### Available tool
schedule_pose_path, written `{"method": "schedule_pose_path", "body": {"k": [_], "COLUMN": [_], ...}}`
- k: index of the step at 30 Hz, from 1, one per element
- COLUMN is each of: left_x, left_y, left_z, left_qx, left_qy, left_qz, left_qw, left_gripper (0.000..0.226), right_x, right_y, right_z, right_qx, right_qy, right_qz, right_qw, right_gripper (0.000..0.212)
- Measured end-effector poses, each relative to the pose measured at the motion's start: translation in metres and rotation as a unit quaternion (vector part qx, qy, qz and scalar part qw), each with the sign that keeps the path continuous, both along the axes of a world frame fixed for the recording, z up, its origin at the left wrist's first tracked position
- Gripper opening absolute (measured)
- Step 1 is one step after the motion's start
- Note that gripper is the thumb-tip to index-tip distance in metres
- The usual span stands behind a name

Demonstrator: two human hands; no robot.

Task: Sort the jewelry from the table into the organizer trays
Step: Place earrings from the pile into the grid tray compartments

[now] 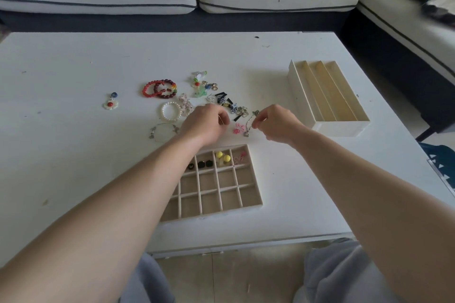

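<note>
So here's where we're at: our right hand (275,123) has thumb and forefinger pinching a silver chain (250,122). The chain hangs from the fingertips toward the table (73,155), and its lower end is just beside a little pink flower piece (238,128). That pink piece lies between our two hands. Our left hand (205,124) is knuckles-up with the fingers (221,115) curled under. We can't tell if they're pinching anything, since the tips are hidden from us.

Just past the left fingers sits the loose pile of small earrings (227,102), running over toward the right fingertips. Left of those fingers is a pearl bracelet (171,111), with the red bead bracelets (160,88) further out beyond it. A thin bangle with charms (162,130) lies beside the left wrist. A flower earring (110,103) is well apart from everything, far out to the left.

On our side of both hands is the grid tray (257,194), partly under the left forearm. Its far row — the one closest to the fingers — holds black pieces (204,163), yellow ball earrings (222,156) and something pink (240,158) in the corner slot. The long-slot tray (334,128) sits off to the right of the right hand, near it but not touching.
</note>
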State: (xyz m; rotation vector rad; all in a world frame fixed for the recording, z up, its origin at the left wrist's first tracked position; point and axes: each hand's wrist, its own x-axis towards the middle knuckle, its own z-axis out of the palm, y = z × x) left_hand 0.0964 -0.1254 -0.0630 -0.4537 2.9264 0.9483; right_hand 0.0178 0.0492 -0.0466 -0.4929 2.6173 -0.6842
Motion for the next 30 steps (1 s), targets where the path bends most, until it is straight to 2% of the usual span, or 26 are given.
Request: {"method": "schedule_pose_path", "body": {"k": [2, 6, 10, 15, 18, 21, 25, 28, 30], "left_x": [-0.004, -0.01, -0.012, -0.012, -0.01, -0.005, 0.008, 0.014, 0.016], "left_y": [0.003, 0.009, 0.011, 0.009, 0.005, -0.001, -0.013, -0.02, -0.021], "left_z": [-0.007, -0.013, -0.017, -0.016, -0.008, 0.007, 0.022, 0.028, 0.033], "left_qx": [-0.022, -0.031, -0.068, -0.038, 0.035, 0.153, 0.309, 0.374, 0.416], "left_qy": [0.001, 0.003, 0.012, 0.019, 0.027, 0.032, 0.008, 0.0, -0.01], "left_qz": [-0.019, -0.048, -0.057, -0.037, -0.013, 0.007, 0.051, 0.066, 0.075], "left_qw": [1.0, 0.998, 0.996, 0.998, 0.999, 0.988, 0.95, 0.925, 0.906], "left_gripper": [0.011, 0.016, 0.005, 0.001, 0.004, 0.007, 0.006, 0.008, 0.007], "right_x": [-0.003, -0.006, -0.008, -0.003, 0.003, 0.009, 0.014, 0.018, 0.019], "right_y": [-0.004, -0.012, -0.019, -0.023, -0.023, -0.024, -0.024, -0.024, -0.023], "right_z": [-0.003, -0.008, -0.013, -0.012, -0.006, -0.003, 0.004, 0.011, 0.015], "right_qx": [0.004, 0.018, 0.017, -0.008, -0.019, -0.071, -0.162, -0.214, -0.238], "right_qy": [0.006, 0.021, 0.019, -0.006, -0.014, -0.031, -0.106, -0.174, -0.189], "right_qz": [-0.005, -0.017, -0.013, 0.032, 0.087, 0.125, 0.109, 0.091, 0.089], "right_qw": [1.0, 0.999, 1.0, 0.999, 0.996, 0.989, 0.975, 0.957, 0.949], "right_gripper": [0.023, 0.029, 0.026, 0.03, 0.041, 0.043, 0.031, 0.022, 0.019]}}
